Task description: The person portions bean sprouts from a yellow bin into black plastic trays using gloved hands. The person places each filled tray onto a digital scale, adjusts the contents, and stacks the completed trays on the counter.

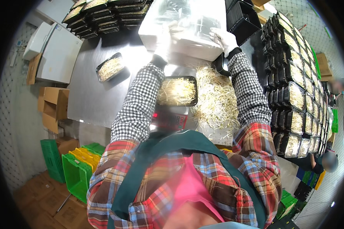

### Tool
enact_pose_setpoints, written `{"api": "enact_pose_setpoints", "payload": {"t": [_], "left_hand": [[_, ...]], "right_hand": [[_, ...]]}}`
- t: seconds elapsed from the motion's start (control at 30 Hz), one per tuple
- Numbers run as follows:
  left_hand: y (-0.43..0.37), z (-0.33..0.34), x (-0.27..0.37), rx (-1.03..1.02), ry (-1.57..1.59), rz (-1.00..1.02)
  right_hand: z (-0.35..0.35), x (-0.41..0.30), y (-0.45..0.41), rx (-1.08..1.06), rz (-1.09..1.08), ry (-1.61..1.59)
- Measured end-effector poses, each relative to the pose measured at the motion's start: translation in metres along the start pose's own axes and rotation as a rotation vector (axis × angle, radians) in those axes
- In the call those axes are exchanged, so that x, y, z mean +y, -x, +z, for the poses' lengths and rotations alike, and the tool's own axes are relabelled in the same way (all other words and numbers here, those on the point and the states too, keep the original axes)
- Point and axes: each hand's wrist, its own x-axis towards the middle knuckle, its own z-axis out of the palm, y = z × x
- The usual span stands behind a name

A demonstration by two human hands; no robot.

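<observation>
Both my hands wear white gloves and reach to a white box [153,35] with clear plastic [189,17] on its top. My left hand [170,34] lies over the box's left part, bright with glare. At the right side of the plastic my right hand [224,41] bends its fingers; whether either hand grips the plastic cannot be made out. Nearer to me, a black plastic tray of bean sprouts [177,91] sits on a scale with a red display panel [172,120]. Loose bean sprouts [216,103] lie heaped between my forearms. Beneath my right wrist is a black tray [222,64].
Another tray of sprouts [110,68] stands on the metal table [89,97]. Filled trays are stacked at back left [103,17] and high along the right [295,86]. Nested black trays [242,21] stand behind my right hand. Green crates [77,174] are on the floor; people stand at far right.
</observation>
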Motion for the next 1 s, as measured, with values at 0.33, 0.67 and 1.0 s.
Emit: {"api": "enact_pose_setpoints", "payload": {"t": [0.33, 0.67, 1.0], "left_hand": [[0.066, -0.143, 0.05, 0.311, -0.043, 0.183], [0.194, -0.127, 0.039, 0.067, 0.033, 0.054], [0.215, -0.162, 0.056, 0.414, 0.413, 0.137]], "right_hand": [[-0.022, 0.008, -0.047, 0.589, -0.213, 1.363], [0.081, 0.035, 0.209, -0.193, -0.202, 0.208], [0.128, 0.095, 0.264, 0.002, -0.714, 1.274]]}}
